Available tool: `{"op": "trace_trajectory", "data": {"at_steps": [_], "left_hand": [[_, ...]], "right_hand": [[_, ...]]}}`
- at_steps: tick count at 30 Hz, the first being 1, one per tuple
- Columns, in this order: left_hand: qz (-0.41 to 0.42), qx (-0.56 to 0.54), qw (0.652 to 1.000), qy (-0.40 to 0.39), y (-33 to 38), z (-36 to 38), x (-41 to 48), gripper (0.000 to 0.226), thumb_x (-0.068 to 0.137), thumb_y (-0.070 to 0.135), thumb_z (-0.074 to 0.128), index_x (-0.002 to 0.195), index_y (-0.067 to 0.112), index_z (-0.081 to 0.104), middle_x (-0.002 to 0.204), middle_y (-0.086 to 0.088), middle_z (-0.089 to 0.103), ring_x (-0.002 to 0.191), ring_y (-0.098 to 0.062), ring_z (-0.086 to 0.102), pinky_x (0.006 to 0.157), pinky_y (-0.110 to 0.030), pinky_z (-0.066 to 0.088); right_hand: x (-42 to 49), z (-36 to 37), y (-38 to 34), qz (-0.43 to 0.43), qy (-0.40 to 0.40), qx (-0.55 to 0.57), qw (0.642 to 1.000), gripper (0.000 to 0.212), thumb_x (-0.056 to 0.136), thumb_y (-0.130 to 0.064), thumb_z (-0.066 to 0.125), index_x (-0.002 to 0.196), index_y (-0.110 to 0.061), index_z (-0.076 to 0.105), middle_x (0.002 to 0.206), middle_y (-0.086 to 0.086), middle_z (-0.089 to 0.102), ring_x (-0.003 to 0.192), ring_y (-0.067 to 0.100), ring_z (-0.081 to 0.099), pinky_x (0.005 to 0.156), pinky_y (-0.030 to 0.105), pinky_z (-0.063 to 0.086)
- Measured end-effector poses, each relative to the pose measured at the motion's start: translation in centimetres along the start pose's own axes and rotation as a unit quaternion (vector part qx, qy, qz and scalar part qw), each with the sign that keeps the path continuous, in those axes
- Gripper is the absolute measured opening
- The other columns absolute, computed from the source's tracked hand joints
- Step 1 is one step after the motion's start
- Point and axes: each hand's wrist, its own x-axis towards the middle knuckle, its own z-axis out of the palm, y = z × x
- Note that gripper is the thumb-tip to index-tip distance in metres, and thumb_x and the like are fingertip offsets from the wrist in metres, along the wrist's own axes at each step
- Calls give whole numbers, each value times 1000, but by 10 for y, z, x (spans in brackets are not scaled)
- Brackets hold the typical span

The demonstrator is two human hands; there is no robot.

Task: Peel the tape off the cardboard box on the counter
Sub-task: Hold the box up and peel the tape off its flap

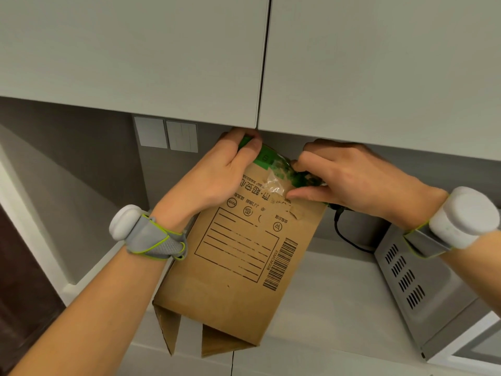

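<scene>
Cardboard box [238, 267], one; left hand [217, 175] clasped on its edge, right hand [360, 180] pinched on one tape strip [273, 183].

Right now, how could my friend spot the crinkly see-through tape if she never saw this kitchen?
Look under the pale grey wall cabinets for the brown cardboard box above the white counter. At its far end, the crumpled clear tape sits by the right hand. Unlike the flat green band next to it, it is shiny and wrinkled.
</scene>
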Motion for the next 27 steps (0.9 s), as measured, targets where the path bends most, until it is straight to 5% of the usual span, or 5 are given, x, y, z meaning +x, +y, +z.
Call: {"op": "trace_trajectory", "data": {"at_steps": [14, 23, 27], "left_hand": [[3, 18, 1000, 6, 1, 0, 1, 28, 113, 33, 37, 126, 17, 56, 111, -9, 65, 98, -14, 63, 74, -15, 44], [-2, 23, 1000, 11, 2, -1, -1, 28, 112, 35, 38, 127, 19, 56, 115, -7, 64, 102, -10, 61, 76, -13, 43], [-8, 20, 1000, 8, 2, 0, -2, 30, 112, 36, 38, 130, 19, 55, 119, -9, 63, 106, -14, 62, 83, -17, 44]], "right_hand": [[-2, 11, -4, -13, 43, -67, 997, 40, 103, -42, 54, 94, -3, 63, 82, 9, 56, 61, 29, 54, 40, 39, 47], [-5, 16, -14, 3, 77, -118, 990, 31, 104, -29, 55, 86, -4, 58, 77, 10, 51, 60, 27, 48, 43, 28, 26], [-8, 7, -11, 23, 32, -34, 999, 33, 106, -38, 49, 99, -7, 59, 86, 7, 51, 63, 24, 48, 41, 36, 44]]}}
